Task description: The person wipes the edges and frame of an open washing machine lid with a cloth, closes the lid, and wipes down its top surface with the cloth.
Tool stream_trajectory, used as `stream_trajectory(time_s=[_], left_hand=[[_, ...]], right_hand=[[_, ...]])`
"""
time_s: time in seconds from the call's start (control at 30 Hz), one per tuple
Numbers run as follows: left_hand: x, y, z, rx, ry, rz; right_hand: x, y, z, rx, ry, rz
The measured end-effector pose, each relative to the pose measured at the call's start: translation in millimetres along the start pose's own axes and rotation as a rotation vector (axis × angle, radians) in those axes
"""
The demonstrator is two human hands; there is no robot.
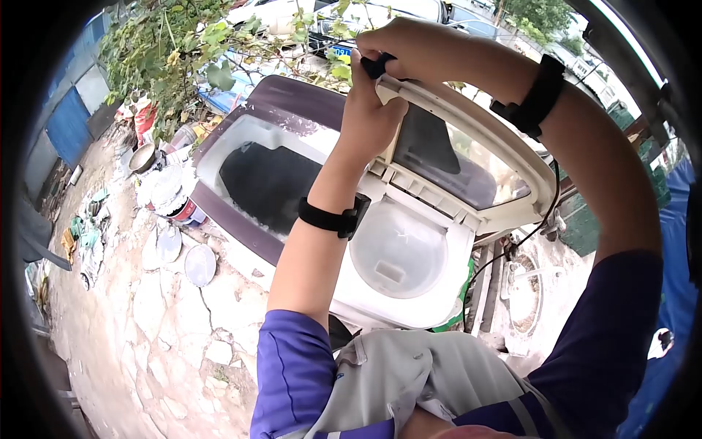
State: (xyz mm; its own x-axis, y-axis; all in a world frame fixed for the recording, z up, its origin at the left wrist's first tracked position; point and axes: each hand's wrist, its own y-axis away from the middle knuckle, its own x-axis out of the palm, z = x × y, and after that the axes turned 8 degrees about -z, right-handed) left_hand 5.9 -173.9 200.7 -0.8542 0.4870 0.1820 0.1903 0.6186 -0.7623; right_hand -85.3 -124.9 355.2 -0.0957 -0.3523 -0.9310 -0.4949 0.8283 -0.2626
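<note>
My right hand (384,45) bends down at the wrist, its fingers closed on a small black cloth-like thing (377,66). Just below it, my left hand (371,115) is raised with its fingers curled, one fingertip close to the black thing; what it grips is hidden. Both hands are at the top corner of the raised cream lid (541,194), which has a dark see-through window. Under the lid, the washing machine (453,304) shows a round pale inner cover (398,249). Left of it stands a purple-rimmed tub (238,233) holding dark water (270,186).
Buckets (172,194), round pale lids (199,265) and scraps (91,238) lie on the cracked ground at left. Leafy vines (175,51) hang behind the tub, with parked cars (380,18) beyond. A black hose or cable (504,252) runs right of the machine.
</note>
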Motion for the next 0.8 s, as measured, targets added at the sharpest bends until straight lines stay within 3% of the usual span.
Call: stream_trajectory(time_s=[0.2,0.3,0.37,0.43,0.47,0.5,0.57,0.63,0.67,0.77,0.8], left_hand=[[15,-6,-15,-0.056,0.322,0.054],[21,1,5,-0.08,0.039,-0.019],[21,1,-5,-0.111,-0.003,-0.021],[20,1,-12,-0.124,-0.05,-0.014],[21,1,-13,-0.118,-0.057,-0.027],[21,1,-13,-0.114,-0.056,-0.023],[20,-1,-12,-0.111,-0.049,-0.004],[18,-3,-9,-0.103,-0.132,0.012],[15,-5,-1,-0.082,-0.119,0.04],[12,-9,14,-0.057,-0.081,0.073],[11,-9,12,-0.059,-0.086,0.081]], right_hand=[[18,-21,-10,0.216,0.209,-0.052],[-16,-6,-14,0.491,0.208,-0.111],[-15,16,-51,0.457,0.037,-0.269],[-33,45,-39,0.409,0.036,-0.338],[-46,56,-24,0.495,-0.033,-0.278],[-39,71,-34,0.296,-0.061,-0.363],[-36,94,-25,0.289,-0.14,-0.288],[-51,113,10,0.486,-0.244,-0.068],[-37,128,-3,0.279,-0.211,-0.141],[-53,144,7,0.473,-0.161,-0.013],[-51,153,4,0.42,-0.144,-0.058]])
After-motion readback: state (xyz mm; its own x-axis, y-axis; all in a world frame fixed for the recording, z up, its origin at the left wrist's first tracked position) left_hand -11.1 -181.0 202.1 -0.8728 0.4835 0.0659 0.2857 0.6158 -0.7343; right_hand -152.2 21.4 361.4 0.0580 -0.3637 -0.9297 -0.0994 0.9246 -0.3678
